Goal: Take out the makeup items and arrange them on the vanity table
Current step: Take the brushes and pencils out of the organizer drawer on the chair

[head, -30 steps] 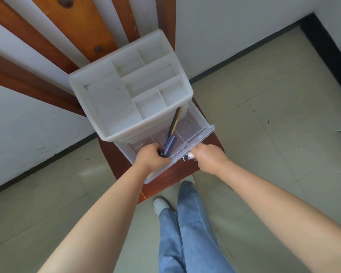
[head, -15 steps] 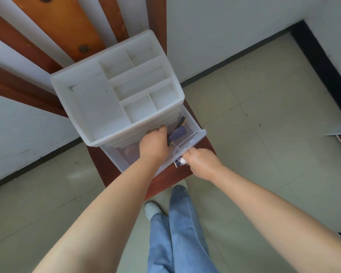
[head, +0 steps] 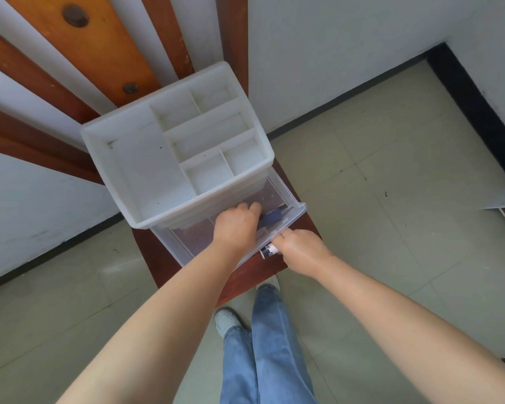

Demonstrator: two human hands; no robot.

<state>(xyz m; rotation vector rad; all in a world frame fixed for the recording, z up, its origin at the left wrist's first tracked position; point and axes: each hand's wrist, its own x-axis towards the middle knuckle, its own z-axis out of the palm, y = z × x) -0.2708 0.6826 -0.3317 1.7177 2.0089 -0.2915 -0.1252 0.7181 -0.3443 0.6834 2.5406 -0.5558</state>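
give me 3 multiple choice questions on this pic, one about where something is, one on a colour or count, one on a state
1. Where is the left hand?
A. on the floor
B. in the open drawer
C. in the top tray

2. How many compartments has the white top tray?
A. two
B. nine
C. six

3. What state is the clear drawer in?
A. pulled out
B. fully shut
C. lifted off the stand

Answers:
1. B, its fingers reach into the drawer by a dark blue item.
2. C, one large section and five small ones show.
3. A, it juts out under the tray, the right hand at its front, holding a small white tube.
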